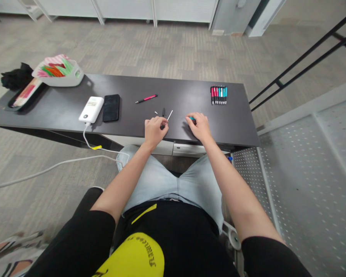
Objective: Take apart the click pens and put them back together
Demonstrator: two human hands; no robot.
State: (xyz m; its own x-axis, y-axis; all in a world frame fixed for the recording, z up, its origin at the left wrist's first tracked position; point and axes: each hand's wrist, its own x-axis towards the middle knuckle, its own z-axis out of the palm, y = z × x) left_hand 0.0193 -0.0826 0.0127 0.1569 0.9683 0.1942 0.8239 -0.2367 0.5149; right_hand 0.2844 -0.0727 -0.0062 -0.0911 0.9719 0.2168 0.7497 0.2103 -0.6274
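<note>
My left hand (155,129) rests on the dark table (190,96) near its front edge, fingers curled on a small dark pen part (162,126). Just beyond it lie a black pen piece (163,112), a thin white refill (170,115) and a tiny white bit (156,112). To the right, my right hand (198,125) is closed on a teal pen part (192,119), of which only the tip shows. A whole pink pen (146,98) lies farther back. A row of several red and teal pens (218,95) sits at the back right.
A white power bank (91,109) with a cable and a black phone (111,107) lie at the left. A white bin of coloured pens (59,71), a dark tray (23,94) and black cloth (15,76) fill the far left. A metal railing (305,57) stands to the right.
</note>
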